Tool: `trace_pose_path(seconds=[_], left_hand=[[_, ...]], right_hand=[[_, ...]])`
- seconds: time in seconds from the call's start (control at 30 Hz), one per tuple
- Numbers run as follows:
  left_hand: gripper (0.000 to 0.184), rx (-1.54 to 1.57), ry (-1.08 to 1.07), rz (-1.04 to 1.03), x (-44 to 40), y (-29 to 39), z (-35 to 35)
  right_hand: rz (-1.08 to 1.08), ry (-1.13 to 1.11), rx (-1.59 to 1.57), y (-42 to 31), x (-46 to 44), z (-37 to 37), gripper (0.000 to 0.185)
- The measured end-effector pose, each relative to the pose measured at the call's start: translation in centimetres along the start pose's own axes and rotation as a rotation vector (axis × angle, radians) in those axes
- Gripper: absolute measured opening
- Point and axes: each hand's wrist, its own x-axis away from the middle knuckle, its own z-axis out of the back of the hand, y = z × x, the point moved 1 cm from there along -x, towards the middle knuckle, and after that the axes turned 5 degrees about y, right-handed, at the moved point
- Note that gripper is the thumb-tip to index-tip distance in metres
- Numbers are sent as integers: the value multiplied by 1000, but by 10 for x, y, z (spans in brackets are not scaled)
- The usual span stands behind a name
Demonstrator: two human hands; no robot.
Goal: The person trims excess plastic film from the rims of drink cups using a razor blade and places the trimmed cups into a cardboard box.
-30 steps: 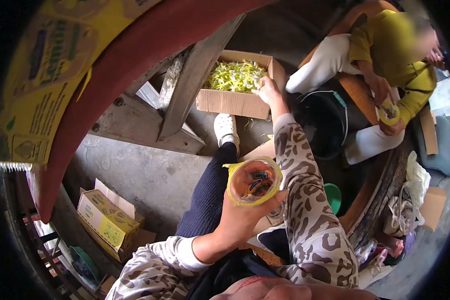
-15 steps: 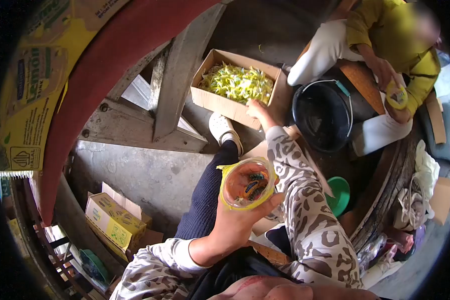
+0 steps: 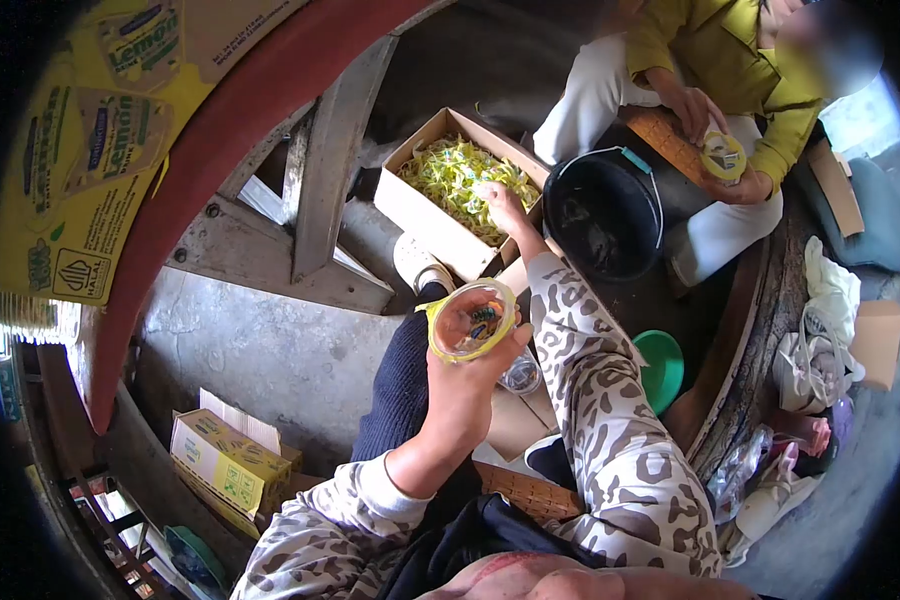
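Observation:
My left hand (image 3: 459, 405) is wrapped around a clear plastic cup (image 3: 450, 322), its mouth tilted up toward me. A yellow band runs along the cup's rim, and dark and blue printing shows inside it. My right hand (image 3: 508, 208) reaches over a cardboard box (image 3: 430, 228) with its fingers pinched together at the heap of yellow strips (image 3: 450, 175). What lies between those fingertips is too small to make out. Another clear cup (image 3: 520, 374) sits partly hidden just beyond my left hand.
Right of the box stands a black bucket (image 3: 602, 225). A person in a yellow-green top (image 3: 710, 45) sits behind it, holding a yellow-rimmed cup (image 3: 722, 158). A green bowl (image 3: 660, 370), a yellow carton (image 3: 220, 460) and a wooden frame (image 3: 315, 190) are nearby.
My view has shifted. My right hand has moved further over the yellow strips, from the box's near edge. The left hand still holds the cup. The other person's hands have come together around their cup.

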Motion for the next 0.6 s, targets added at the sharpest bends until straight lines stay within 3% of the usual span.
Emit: trace_pose_path(seconds=[0.03,0.1,0.23,0.33,0.47,0.5,0.6], left_hand=[[41,-35,15,-26,0,-1,-2],[41,-72,27,-50,-1,-3,-2],[36,-25,64,-141,-6,-5,1],[41,37,184,-308,-16,-4,10],[47,-31,239,-413,-17,5,10],[49,-30,258,-455,-16,7,8],[53,-52,276,-469,-21,4,7]], right_hand=[[4,3,0,-9,-1,4,33],[231,106,135,-24,-3,11,39],[191,-18,170,-32,3,15,49],[199,17,178,-4,11,2,41],[160,-90,151,15,47,-5,20],[170,-30,183,15,60,-8,14],[190,-97,159,16,80,-20,15]])
